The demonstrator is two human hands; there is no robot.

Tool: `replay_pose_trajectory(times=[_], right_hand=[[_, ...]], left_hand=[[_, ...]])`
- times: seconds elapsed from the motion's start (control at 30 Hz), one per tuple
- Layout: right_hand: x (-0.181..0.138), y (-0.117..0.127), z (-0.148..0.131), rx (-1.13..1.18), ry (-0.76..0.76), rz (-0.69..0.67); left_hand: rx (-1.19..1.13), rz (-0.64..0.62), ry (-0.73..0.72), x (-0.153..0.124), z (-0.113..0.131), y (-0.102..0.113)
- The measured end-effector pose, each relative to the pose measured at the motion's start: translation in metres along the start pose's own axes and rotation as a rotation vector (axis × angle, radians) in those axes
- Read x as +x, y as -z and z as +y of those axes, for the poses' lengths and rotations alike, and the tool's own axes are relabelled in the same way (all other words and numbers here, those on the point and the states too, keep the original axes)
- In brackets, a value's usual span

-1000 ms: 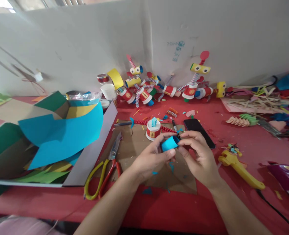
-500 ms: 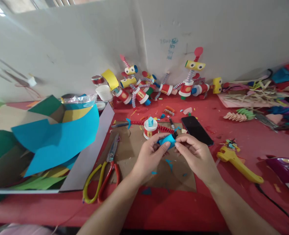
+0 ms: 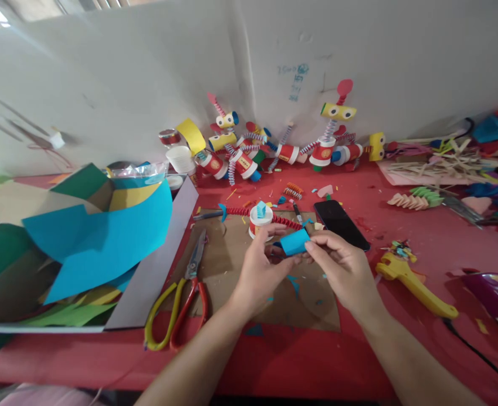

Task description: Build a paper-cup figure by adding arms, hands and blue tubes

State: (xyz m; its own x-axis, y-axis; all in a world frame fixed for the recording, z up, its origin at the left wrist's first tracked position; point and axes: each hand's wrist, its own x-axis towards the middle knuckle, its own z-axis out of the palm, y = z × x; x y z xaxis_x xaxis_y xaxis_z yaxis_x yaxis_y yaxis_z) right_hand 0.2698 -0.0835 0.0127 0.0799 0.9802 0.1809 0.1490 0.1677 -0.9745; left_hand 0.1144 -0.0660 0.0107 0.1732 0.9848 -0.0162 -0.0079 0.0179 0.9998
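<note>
A blue paper roll is held between both hands above a piece of brown cardboard. My left hand curls round its left end, thumb underneath. The fingertips of my right hand pinch the roll's right end. Just behind my hands stands a white and red paper cup figure, with folded red paper arms out to both sides and a light blue folded strip on top. Part of its right arm is hidden by my hands. Blue paper scraps lie on the cardboard.
Large scissors lie left, beside a box holding coloured paper sheets. To the right are a black phone, a yellow glue gun with its cord, and a purple device. Finished cup figures line the wall.
The thumb of my left hand has slid down off the blue paper roll's front, so more of the roll shows. The right hand keeps its pinch at the right end.
</note>
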Motion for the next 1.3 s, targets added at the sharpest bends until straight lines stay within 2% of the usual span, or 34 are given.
replay_pose_trajectory(times=[0.1, 0.27, 0.37, 0.57, 0.8, 1.03, 1.2, 1.3], right_hand=[[0.001, 0.001, 0.001, 0.039, -0.033, 0.029], [-0.001, -0.002, 0.000, 0.017, 0.006, 0.055], [-0.003, -0.005, 0.000, -0.032, 0.048, 0.056], [-0.006, -0.009, 0.001, -0.081, 0.122, 0.086], [-0.008, -0.011, 0.002, -0.032, 0.227, 0.071], [-0.015, -0.008, 0.002, -0.090, 0.306, 0.079], [-0.014, -0.007, 0.001, -0.012, 0.234, 0.086], [-0.013, -0.007, 0.002, -0.030, 0.277, 0.104]], left_hand=[[0.016, 0.040, 0.061, 0.001, 0.004, 0.002], [-0.055, 0.040, -0.008, 0.004, 0.004, 0.006], [-0.123, 0.049, 0.001, 0.004, 0.006, 0.005], [-0.231, 0.031, 0.072, 0.002, 0.008, 0.005], [-0.398, -0.008, 0.203, 0.006, 0.002, 0.009], [-0.378, -0.017, 0.020, 0.005, 0.000, 0.008], [-0.406, -0.055, 0.020, 0.006, -0.005, 0.008], [-0.375, -0.043, 0.018, 0.007, -0.005, 0.007]])
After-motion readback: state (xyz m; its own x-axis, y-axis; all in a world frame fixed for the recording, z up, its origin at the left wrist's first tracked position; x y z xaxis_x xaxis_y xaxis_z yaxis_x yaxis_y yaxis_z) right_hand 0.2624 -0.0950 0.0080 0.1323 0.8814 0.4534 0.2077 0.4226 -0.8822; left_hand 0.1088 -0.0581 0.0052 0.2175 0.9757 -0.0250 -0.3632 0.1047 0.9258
